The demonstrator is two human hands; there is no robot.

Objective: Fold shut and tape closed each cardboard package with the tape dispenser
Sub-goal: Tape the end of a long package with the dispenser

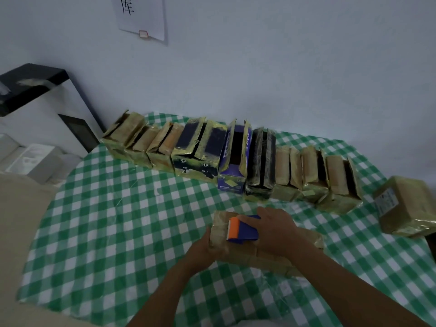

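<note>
A closed brown cardboard package (271, 254) lies on the green checked tablecloth (106, 220) in front of me. My left hand (207, 250) grips its left end, fingers curled over the top edge. My right hand (278, 230) grips a blue tape dispenser (245, 230) with an orange blade guard, pressed onto the package's top near its left end. Behind stands a row of several packages with open flaps, among them a blue box (232, 166) and a black box (260, 161).
One taped brown package (408, 206) lies apart at the right table edge. A black and white shelf unit (44, 107) and white boxes (30, 161) stand left of the table. A paper sign (141, 15) hangs on the wall.
</note>
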